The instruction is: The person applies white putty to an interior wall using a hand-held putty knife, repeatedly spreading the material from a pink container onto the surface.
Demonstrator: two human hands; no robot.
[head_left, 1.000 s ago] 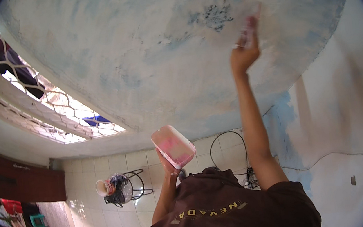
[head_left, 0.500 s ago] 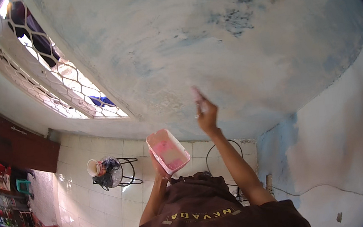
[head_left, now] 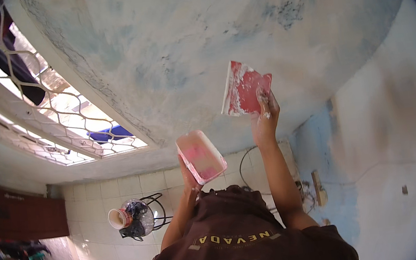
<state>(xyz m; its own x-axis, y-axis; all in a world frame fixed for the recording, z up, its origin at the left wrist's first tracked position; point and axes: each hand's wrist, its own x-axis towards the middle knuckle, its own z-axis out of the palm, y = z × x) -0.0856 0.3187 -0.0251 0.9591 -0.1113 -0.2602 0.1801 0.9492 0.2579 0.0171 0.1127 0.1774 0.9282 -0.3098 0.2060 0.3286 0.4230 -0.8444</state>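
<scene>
In front of my chest my left hand [head_left: 189, 178] grips a pink rectangular tub [head_left: 202, 157] by its side. White smears coat the tub's rim, and pinkish residue lines its inside. My right hand [head_left: 266, 115] is raised beside the patchy wall [head_left: 170, 77] and holds a red putty spreader [head_left: 248, 87] by its narrower end. White paste clings to the spreader's face and along its wide edge, which points left. Some paste also sticks to my right fingers. Whether the spreader touches the wall I cannot tell.
At left is a window with a white metal grille [head_left: 67, 103]. Below it a round stool [head_left: 148, 218] bears a bucket [head_left: 119, 219] and a black plastic bag [head_left: 135, 224]. A dark cable loop [head_left: 244, 169] lies by the wall's foot. A brown door [head_left: 26, 212] stands far left.
My right hand has moved right and turned, so the spreader's broad red face now shows instead of its edge. The tub in my left hand sits slightly higher and farther right in view.
</scene>
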